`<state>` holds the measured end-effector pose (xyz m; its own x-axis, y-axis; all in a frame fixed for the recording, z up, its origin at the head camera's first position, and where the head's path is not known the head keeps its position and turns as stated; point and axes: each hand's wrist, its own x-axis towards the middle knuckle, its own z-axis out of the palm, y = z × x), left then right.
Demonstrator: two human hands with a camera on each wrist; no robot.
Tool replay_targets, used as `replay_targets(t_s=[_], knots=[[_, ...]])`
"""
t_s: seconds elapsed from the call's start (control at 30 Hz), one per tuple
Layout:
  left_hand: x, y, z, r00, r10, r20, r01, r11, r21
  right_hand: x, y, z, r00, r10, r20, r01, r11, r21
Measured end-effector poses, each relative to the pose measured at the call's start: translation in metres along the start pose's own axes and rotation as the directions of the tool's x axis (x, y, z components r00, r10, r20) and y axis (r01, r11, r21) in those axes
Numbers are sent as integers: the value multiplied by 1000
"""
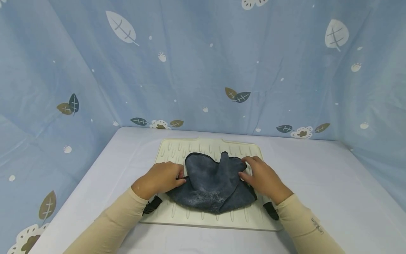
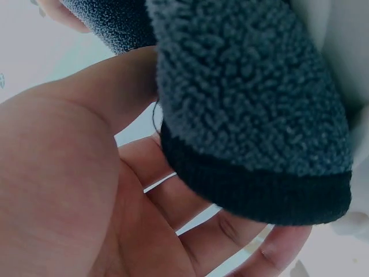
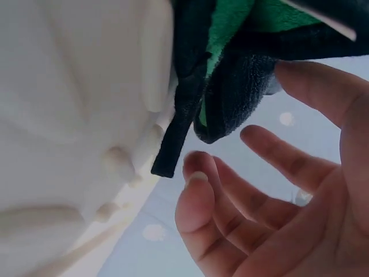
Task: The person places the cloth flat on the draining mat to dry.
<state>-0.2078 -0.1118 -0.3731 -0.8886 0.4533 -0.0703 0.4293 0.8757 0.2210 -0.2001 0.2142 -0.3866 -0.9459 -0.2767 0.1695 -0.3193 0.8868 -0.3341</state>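
A dark grey-blue fleecy cloth (image 1: 209, 183) with black edging lies crumpled in the middle, with a narrow fold standing up. Its green other side (image 3: 230, 23) shows in the right wrist view. My left hand (image 1: 165, 178) pinches the cloth's left edge between thumb and forefinger; the left wrist view hides the contact behind a fuzzy flap (image 2: 248, 98). At the right edge, my right hand (image 1: 261, 176) touches the cloth with loosely bent fingers. In the right wrist view, one digit touches the black edging, while the other fingers (image 3: 230, 202) stand apart from it.
Beneath the cloth lies a cream ribbed mat (image 1: 196, 220) with raised bumps, on a white-covered table (image 1: 311, 176). A blue curtain (image 1: 196, 63) with leaf and flower prints stands behind and to the sides. Black pieces (image 1: 153, 204) sit below both wrists.
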Motion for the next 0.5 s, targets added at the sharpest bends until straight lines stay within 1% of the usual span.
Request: replay_targets(t_s=[0.17, 0.5], knots=[[-1, 0, -1, 1000, 12, -10, -12, 1000, 7, 1, 3, 1, 999, -11, 50, 10, 999, 35], [-3, -1, -6, 1000, 7, 16, -7, 1000, -5, 2, 5, 2, 997, -29, 75, 27, 999, 26]])
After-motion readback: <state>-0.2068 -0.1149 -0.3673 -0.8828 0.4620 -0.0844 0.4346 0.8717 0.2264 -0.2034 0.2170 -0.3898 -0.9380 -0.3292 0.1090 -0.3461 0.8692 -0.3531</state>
